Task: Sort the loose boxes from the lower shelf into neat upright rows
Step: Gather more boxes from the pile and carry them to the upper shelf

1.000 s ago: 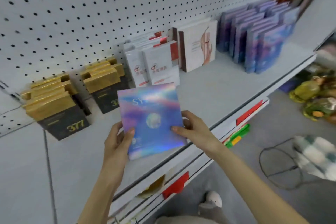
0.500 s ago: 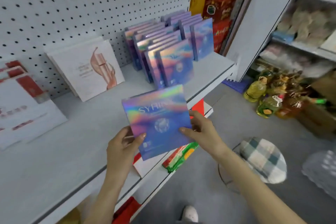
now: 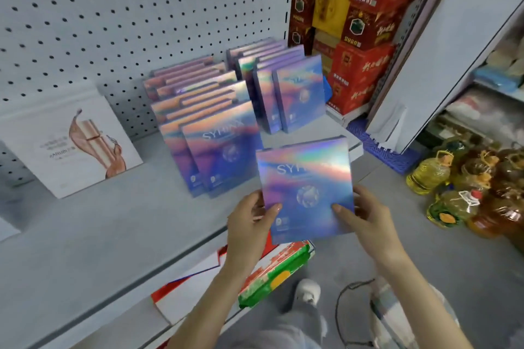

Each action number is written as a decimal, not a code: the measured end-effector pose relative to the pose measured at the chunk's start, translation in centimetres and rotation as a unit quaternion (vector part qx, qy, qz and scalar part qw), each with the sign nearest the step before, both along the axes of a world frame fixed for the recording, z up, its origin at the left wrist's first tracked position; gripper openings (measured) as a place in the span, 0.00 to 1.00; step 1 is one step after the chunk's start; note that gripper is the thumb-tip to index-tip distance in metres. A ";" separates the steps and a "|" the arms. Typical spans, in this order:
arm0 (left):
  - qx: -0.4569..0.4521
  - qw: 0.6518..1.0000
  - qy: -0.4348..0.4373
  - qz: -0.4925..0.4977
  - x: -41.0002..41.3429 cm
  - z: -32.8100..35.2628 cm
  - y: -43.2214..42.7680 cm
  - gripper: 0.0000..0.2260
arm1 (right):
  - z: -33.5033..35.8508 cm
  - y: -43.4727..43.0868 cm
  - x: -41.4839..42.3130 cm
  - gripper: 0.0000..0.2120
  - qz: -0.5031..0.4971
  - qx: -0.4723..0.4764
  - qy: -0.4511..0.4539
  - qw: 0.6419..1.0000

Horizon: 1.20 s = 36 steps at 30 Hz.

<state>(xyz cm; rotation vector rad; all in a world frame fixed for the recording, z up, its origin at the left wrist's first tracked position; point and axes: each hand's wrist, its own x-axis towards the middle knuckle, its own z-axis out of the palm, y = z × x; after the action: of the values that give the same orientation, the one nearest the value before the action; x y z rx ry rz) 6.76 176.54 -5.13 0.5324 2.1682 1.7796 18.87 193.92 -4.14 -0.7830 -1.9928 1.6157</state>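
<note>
I hold a flat holographic blue-purple box [image 3: 304, 178] upright over the front edge of the grey upper shelf [image 3: 119, 229]. My left hand [image 3: 249, 224] grips its lower left edge, thumb on the front face. My right hand [image 3: 365, 215] grips its lower right edge the same way. Behind it on the shelf stand upright rows of matching holographic boxes [image 3: 221, 150], with a second group of them [image 3: 295, 96] further back right. On the lower shelf lie a white and red box [image 3: 187, 289] and a green and red packet [image 3: 275, 272].
A white box with a copper swirl print [image 3: 73, 144] leans against the pegboard [image 3: 127, 8] at left. Red cartons [image 3: 365, 37] are stacked beyond the shelf end. Oil bottles [image 3: 453, 187] stand on the floor at right. My shoe [image 3: 307, 292] and a wire stand [image 3: 351, 309] are below.
My view has swung right along the shelf, past the gold and white boxes. Both hands carried the holographic box rightward, and it is now in front of the matching rows.
</note>
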 end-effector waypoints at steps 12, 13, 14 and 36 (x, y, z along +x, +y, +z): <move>-0.016 0.988 0.061 0.141 -9.2 -1.6 17.1 0.14 | -1.0 17.3 -14.1 0.16 0.076 0.162 -0.149 0.972; -0.035 0.984 0.071 0.163 -9.8 -2.0 17.6 0.16 | -1.1 17.8 -15.1 0.15 0.087 0.168 -0.149 0.970; -0.054 0.979 0.067 0.182 -10.3 -2.2 17.9 0.19 | -1.3 18.1 -16.1 0.13 0.094 0.172 -0.147 0.969; -0.111 0.905 0.096 0.400 -11.3 -2.0 23.0 0.26 | -3.6 22.1 -23.3 0.18 0.151 0.126 -0.008 0.980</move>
<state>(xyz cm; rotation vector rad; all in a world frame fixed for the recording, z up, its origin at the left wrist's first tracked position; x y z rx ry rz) -4.57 199.55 -7.16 -0.3179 2.9530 1.8159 -4.42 216.01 -7.73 -0.4157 -2.3597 1.4707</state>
